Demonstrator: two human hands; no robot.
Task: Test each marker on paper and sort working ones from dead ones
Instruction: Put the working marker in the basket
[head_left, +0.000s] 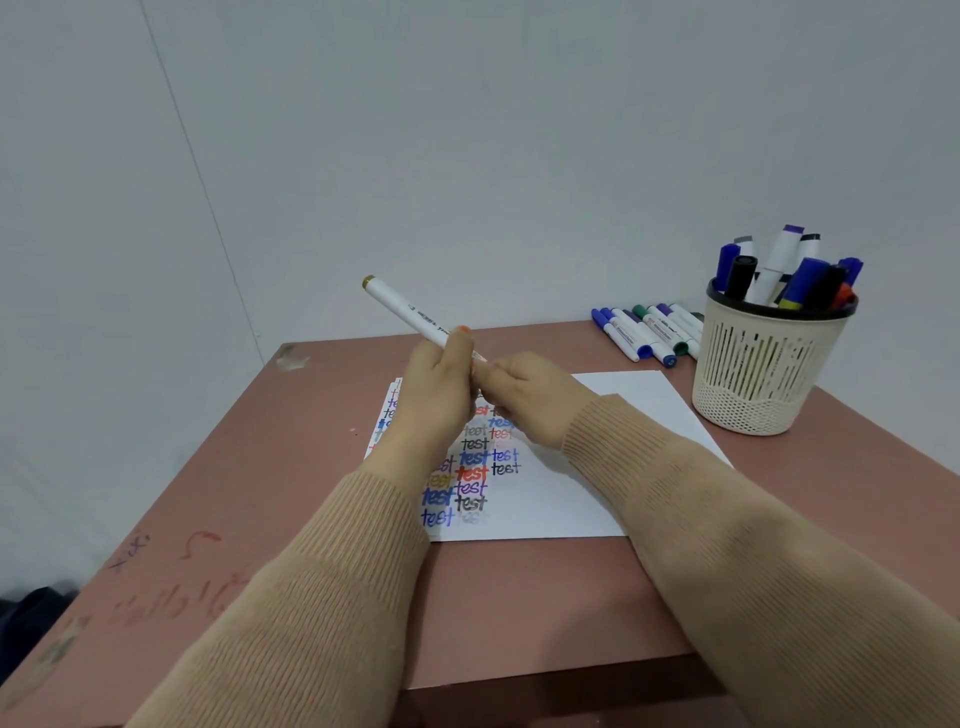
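The person holds a white marker (410, 312) up in the air over the paper (613, 415), near the middle of the worktop (311, 467). Its gold end points to about 10 o'clock. The left hand (436, 384) has a closed grip round the middle of the marker. The right hand (530, 400) is curled up too, and its grip pinches the low end of the same marker.

I think the marker is light, hard and smooth. It will not bend, but it could slip or roll away if put down. The best place to hold it is round the fat middle, with the other hand on the end to pull or push a cap.

Some things I cannot see. The tip of the marker is hidden inside the hands, so I cannot tell if a cap is on or off. The hands also cover some of the "test" words on the paper.

A cup (763, 374) full of markers stands at 2 o'clock. More markers (649, 332) lie in a row at 1 o'clock. I cannot tell which bunch is the dead ones.
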